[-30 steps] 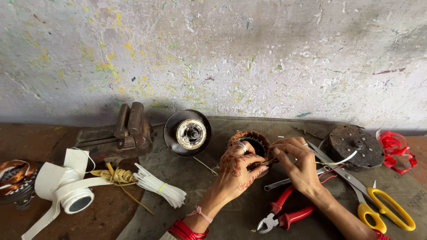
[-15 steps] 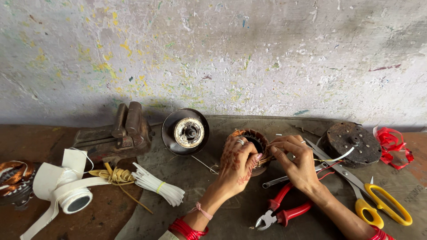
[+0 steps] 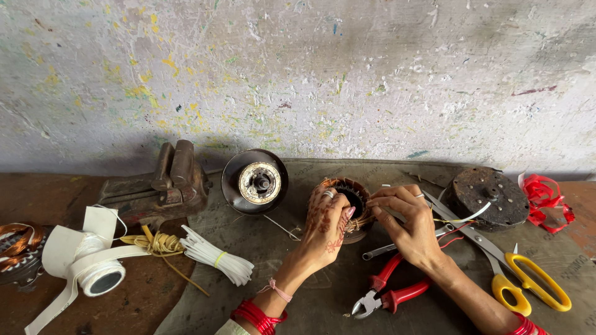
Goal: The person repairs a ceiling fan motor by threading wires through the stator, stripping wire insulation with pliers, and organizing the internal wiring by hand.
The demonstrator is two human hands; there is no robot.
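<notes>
Your left hand (image 3: 326, 224) cups the copper-wound stator (image 3: 347, 208) at mid-bench, steadying its rim. It looks heavy and rigid, though its windings seem fragile. Your right hand (image 3: 406, 224) pinches fine wire at its edge.

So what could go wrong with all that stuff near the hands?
The right hand pinches thin copper wire at the wound coil; a hard tug might snap it or scratch a finger. The left hand steadies the coil, which could tip if pressed unevenly. The red-handled cutters and yellow-handled scissors lie by the right forearm, so a bump could nick it.
</notes>
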